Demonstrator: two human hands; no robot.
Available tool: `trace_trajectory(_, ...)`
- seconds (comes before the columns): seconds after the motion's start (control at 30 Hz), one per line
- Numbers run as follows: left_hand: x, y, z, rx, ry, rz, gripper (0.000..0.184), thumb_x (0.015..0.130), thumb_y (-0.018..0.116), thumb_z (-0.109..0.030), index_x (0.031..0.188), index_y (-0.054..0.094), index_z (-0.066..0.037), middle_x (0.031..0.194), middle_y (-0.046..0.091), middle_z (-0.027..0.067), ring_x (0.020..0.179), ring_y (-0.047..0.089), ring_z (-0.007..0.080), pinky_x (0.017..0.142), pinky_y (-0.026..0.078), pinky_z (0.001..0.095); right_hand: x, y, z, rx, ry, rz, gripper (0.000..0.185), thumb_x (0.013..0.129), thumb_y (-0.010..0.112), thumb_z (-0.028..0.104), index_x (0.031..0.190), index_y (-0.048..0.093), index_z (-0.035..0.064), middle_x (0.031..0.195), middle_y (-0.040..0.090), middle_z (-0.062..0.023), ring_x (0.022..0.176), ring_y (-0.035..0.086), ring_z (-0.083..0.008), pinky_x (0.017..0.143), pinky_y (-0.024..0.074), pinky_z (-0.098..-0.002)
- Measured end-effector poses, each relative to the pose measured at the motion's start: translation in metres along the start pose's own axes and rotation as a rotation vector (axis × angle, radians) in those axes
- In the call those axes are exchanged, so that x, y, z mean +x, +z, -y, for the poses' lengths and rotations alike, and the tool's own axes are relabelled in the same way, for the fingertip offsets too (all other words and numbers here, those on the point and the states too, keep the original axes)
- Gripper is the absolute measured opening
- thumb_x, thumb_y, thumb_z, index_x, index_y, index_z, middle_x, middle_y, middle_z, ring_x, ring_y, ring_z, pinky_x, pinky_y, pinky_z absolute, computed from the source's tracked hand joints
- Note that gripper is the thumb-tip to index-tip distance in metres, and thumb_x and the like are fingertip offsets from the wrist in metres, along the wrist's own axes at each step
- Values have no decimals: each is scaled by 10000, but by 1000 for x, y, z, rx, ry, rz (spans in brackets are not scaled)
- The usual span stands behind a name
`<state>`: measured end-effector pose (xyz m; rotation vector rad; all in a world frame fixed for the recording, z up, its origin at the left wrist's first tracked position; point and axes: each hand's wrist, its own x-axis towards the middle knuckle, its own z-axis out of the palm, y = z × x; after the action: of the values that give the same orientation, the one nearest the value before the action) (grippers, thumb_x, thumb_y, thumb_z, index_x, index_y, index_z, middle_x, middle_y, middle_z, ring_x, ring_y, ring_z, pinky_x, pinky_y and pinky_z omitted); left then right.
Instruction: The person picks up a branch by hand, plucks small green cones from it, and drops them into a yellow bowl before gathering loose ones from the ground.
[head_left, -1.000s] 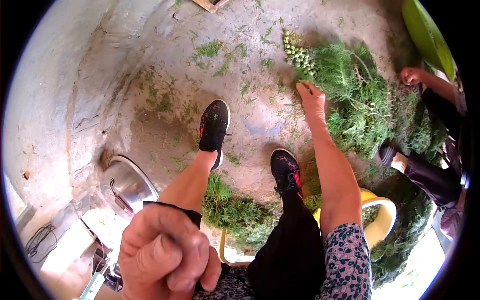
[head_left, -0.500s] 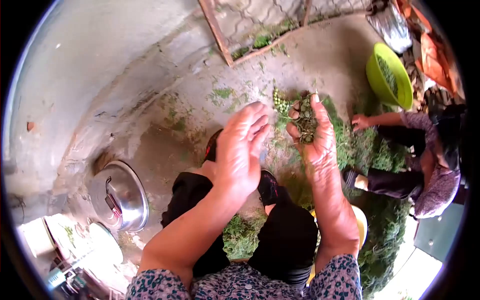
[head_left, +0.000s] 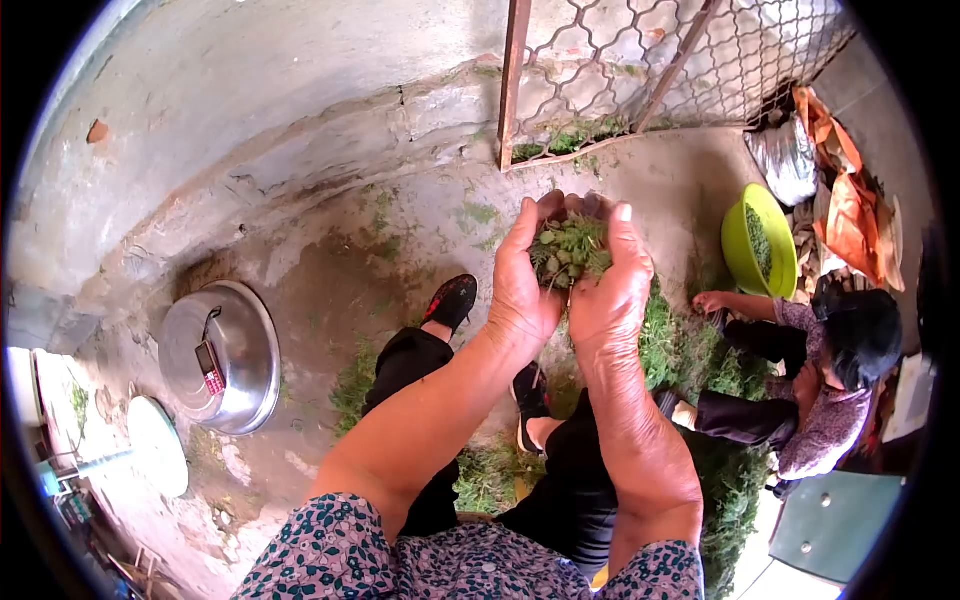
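My left hand (head_left: 523, 285) and my right hand (head_left: 615, 285) are cupped side by side in front of me. Between them lies a clump of green sprigs and small pale green cones (head_left: 568, 250), held by both palms and curled fingers. Beneath and to the right of my hands, a heap of green cut branches (head_left: 660, 340) spreads over the floor. My black shoes (head_left: 452, 300) show below my forearms.
An upturned metal basin (head_left: 255, 350) with a phone (head_left: 210, 368) on it stands at the left. A co-worker (head_left: 825, 400) sits at the right near a lime-green basin (head_left: 733, 240). A metal lattice (head_left: 655, 100) leans at the back wall.
My right hand came up from the heap with a clump of greenery, and my left hand has joined it around the clump. The view has shifted, showing more of the lattice and the co-worker.
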<state>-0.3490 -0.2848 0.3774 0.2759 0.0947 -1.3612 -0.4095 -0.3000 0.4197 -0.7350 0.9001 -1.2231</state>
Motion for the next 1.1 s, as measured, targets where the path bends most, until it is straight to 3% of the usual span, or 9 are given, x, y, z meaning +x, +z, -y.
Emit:
trace_trajectory(0.1,1,-2,-6,3,-3,-7,377,925,438,-355,1129,504,-45,1097,564,102,1034,528,241,941,406,395,2,3,-4,12,-44,-91,260,913,481,227,935,590,-8,882,629,-85,811,569,-168,788,462,-316)
trace_trajectory(0.43,1,-6,14,61,-52,-76,374,933,412,-347,1119,500,-34,1113,567,109,1038,532,252,938,407,398,17,-21,-10,295,-109,-54,287,900,524,268,963,554,-10,850,631,-100,850,594,-198,797,475,-340)
trace_trajectory(0.6,-16,0,28,-61,-162,-12,388,930,411,-361,1114,502,-33,1124,565,109,1060,522,255,946,400,401,6,-34,3,157,-131,17,274,908,517,250,966,553,-15,785,637,-103,797,626,-212,770,490,-338)
trace_trajectory(0.7,-26,3,45,-27,-173,-167,365,912,437,-351,1078,521,-37,1097,574,125,1047,530,265,948,396,414,3,-39,7,249,-206,-41,267,918,500,248,944,562,-10,764,632,-95,792,624,-198,727,501,-329)
trace_trajectory(0.77,-29,1,52,-66,-229,-153,362,910,439,-338,1095,520,-38,1098,578,131,1048,532,268,949,396,412,1,-43,11,-16,-391,-45,269,926,485,246,941,563,-11,747,626,-81,762,625,-187,677,503,-307)
trace_trajectory(0.8,-30,3,54,-82,-238,-179,358,909,440,-327,1105,519,-39,1110,574,133,1049,531,269,948,397,412,-2,-42,15,31,-316,-6,275,930,480,247,947,570,-12,736,624,-72,727,623,-173,662,490,-283)
trace_trajectory(0.9,-33,19,49,-48,-252,-53,344,909,440,-325,1084,525,-42,1102,579,125,1040,537,267,945,400,411,-5,-43,25,123,-294,48,286,928,485,257,957,578,-11,730,624,-69,708,622,-166,666,481,-273)
trace_trajectory(1.03,-27,25,51,-13,-259,-199,383,911,424,-350,1110,512,-35,1149,555,139,1069,521,275,965,380,429,1,-45,33,81,-370,0,300,934,471,265,976,578,-13,729,623,-66,708,620,-160,696,478,-274)
trace_trajectory(1.1,-24,15,52,-44,-293,-151,349,897,472,-332,1091,536,-50,1089,588,111,1017,544,252,934,404,412,3,-42,37,2,-434,-1,304,937,464,265,985,571,-15,721,619,-67,713,621,-159,704,474,-274)
